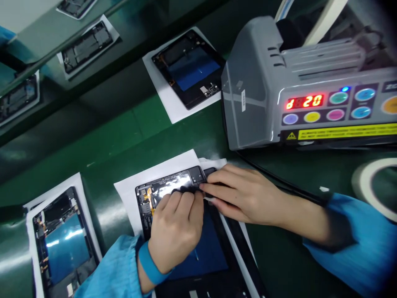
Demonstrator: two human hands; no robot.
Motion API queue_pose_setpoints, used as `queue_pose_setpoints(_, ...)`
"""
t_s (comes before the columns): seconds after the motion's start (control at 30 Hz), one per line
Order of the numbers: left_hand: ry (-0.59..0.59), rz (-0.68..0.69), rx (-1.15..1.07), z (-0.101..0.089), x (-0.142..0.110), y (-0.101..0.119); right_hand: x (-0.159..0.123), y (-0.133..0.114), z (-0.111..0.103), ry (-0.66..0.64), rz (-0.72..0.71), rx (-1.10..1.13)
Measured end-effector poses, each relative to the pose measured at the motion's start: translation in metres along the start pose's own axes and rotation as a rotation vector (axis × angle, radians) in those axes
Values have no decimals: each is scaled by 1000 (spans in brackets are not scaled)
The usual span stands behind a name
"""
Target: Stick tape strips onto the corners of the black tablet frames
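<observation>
An opened tablet (194, 269), with a blue panel, black frame and orange flex cable, lies on white paper (127, 194) in front of me. My left hand (176, 227) rests over its upper part, fingers curled and closed near the frame's edge; whatever the fingertips hold is hidden. My right hand (238, 192) reaches in from the right, closed with fingers and thumb together at the tablet's upper right corner. A small whitish strip (209, 200) shows between its fingertips. Another dark tablet (240, 236) lies partly under the right hand, beside the first.
A grey tape dispenser (254, 87) with a lit red display stands at the upper right. Near the right edge is a white tape roll (361, 182). Opened tablets on paper lie at left (65, 248) and behind (189, 68). More tablets (88, 45) sit beyond a raised ledge.
</observation>
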State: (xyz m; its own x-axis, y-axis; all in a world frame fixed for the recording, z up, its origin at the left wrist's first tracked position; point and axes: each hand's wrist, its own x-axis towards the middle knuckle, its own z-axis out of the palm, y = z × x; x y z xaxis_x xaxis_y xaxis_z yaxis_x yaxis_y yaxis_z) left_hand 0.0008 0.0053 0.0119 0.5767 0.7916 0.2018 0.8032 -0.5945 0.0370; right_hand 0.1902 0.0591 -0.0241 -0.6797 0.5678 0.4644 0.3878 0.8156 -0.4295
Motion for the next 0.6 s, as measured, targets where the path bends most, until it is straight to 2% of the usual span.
queue_pose_setpoints(0.13,5,-1,-22,2,-1,-2,4,-6,-1,-111,-23,-156)
queue_pose_setpoints(0.23,5,-53,-108,4,-1,-5,3,-10,-2,-158,-30,-219)
queue_pose_setpoints(0.3,9,-116,-207,5,-1,-6,1,-11,-1,-135,-41,-214)
queue_pose_setpoints(0.37,21,-188,-311,5,-1,-8,-1,-10,-1,-60,-37,-174)
queue_pose_setpoints(0.47,25,-254,-410,6,-1,-10,1,-8,1,53,34,-141)
queue_pose_setpoints(0.6,29,-271,-442,8,-1,-11,8,-10,5,46,77,-218)
